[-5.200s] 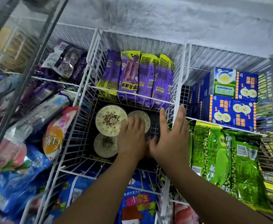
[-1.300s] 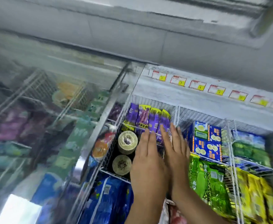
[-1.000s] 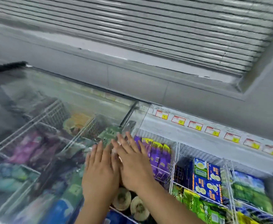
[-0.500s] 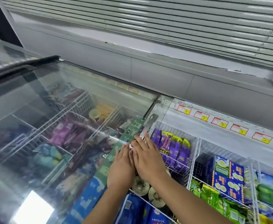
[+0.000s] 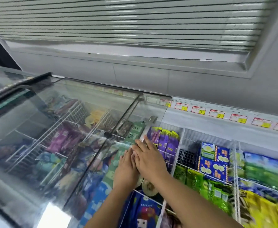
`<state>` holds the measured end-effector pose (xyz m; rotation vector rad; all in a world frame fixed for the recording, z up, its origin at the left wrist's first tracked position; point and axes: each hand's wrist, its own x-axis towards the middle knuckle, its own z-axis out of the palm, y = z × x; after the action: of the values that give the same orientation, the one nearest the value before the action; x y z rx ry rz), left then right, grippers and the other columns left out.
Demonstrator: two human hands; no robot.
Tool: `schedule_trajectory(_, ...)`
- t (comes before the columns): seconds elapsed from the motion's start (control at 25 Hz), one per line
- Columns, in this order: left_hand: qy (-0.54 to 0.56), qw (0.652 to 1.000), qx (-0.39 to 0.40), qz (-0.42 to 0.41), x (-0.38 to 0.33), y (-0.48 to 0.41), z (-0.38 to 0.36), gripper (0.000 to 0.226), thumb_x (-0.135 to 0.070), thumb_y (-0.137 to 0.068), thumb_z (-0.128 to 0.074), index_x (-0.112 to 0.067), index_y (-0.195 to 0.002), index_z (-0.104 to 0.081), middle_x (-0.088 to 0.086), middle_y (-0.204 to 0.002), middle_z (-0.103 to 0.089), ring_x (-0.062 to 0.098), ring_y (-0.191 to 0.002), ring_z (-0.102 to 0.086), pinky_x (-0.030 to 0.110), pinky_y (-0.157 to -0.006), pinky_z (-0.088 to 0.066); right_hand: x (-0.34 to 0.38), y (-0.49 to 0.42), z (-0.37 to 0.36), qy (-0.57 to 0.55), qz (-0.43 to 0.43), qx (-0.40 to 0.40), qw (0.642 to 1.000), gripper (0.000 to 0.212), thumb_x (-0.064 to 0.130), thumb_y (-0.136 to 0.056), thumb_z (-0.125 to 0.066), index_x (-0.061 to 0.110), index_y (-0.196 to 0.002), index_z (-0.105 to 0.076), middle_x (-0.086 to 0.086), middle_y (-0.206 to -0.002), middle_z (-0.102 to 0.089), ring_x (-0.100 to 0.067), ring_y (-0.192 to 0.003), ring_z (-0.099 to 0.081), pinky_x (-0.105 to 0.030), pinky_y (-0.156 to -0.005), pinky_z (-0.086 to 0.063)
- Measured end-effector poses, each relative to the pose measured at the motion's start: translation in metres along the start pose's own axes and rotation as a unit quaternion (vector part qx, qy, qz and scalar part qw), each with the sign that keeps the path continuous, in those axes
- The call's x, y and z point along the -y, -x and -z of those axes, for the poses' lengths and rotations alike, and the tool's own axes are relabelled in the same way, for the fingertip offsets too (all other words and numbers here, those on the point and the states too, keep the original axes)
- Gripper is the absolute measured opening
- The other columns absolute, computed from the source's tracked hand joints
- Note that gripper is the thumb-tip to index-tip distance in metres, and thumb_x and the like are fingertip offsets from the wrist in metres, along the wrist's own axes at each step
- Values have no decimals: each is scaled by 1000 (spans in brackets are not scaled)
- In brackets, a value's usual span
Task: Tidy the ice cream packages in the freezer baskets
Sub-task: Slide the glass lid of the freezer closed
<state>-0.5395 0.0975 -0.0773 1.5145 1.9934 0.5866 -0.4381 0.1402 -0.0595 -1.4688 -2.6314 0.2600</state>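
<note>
Two outstretched: left hand [image 5: 126, 168], right hand [image 5: 149, 160] at glass lid [image 5: 65, 132] | cups [image 5: 147, 186] — half hidden

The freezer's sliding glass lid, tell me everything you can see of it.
The glass lid is a clear pane with glare on it, covering the left part of the freezer; white wire baskets and blurred packages show through. A dark strip crosses it where two panes seem to overlap. A metal handle sits by its right edge. The left hand and right hand lie flat there with straight fingers, right partly over left.
</note>
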Motion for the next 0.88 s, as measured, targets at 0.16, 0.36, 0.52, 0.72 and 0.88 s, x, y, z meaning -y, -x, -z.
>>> schedule_trajectory(0.16,19,1000,-2,7,-59,40,-53,51,-39,-103,-22,-22,-151,-25,-2,-157,-26,18,-145,-20,39,-114,-26,-61,62,14,-19,-22,18,999,52,37,-104,-13,21,-151,-30,4,-162,-15,-25,-149,3,-42,-121,-9)
schedule_trajectory(0.36,42,999,13,-31,-132,97,-130,48,-35,-103,-23,-21,-149,-27,2,-152,-36,24,-140,-32,46,-113,-28,-141,157,34,-4,-38,13,999,48,36,-105,-18,25,-149,-32,7,-161,-17,-23,-149,-1,-44,-120,-9)
schedule_trajectory(0.52,30,998,40,-50,-196,141,-191,52,-34,-103,-21,-13,-151,-23,6,-155,-30,23,-143,-26,45,-115,-23,-208,231,51,-6,-57,8,998,47,36,-105,-19,26,-150,-31,10,-162,-14,-20,-149,1,-42,-119,-7)
schedule_trajectory(0.72,-15,994,86,-68,-263,187,-251,54,-37,-103,-19,-14,-152,-18,7,-157,-23,23,-144,-22,42,-116,-21,-279,308,70,49,-77,24,996,49,38,-104,-18,29,-150,-30,12,-161,-13,-18,-150,1,-46,-120,1)
schedule_trajectory(0.88,-108,974,166,-115,-318,222,-287,53,-34,-105,-18,-14,-153,-12,8,-159,-17,28,-142,-28,38,-112,-25,-331,374,89,100,-92,35,990,49,39,-103,-17,33,-151,-27,14,-161,-13,-17,-149,-1,-46,-119,5)
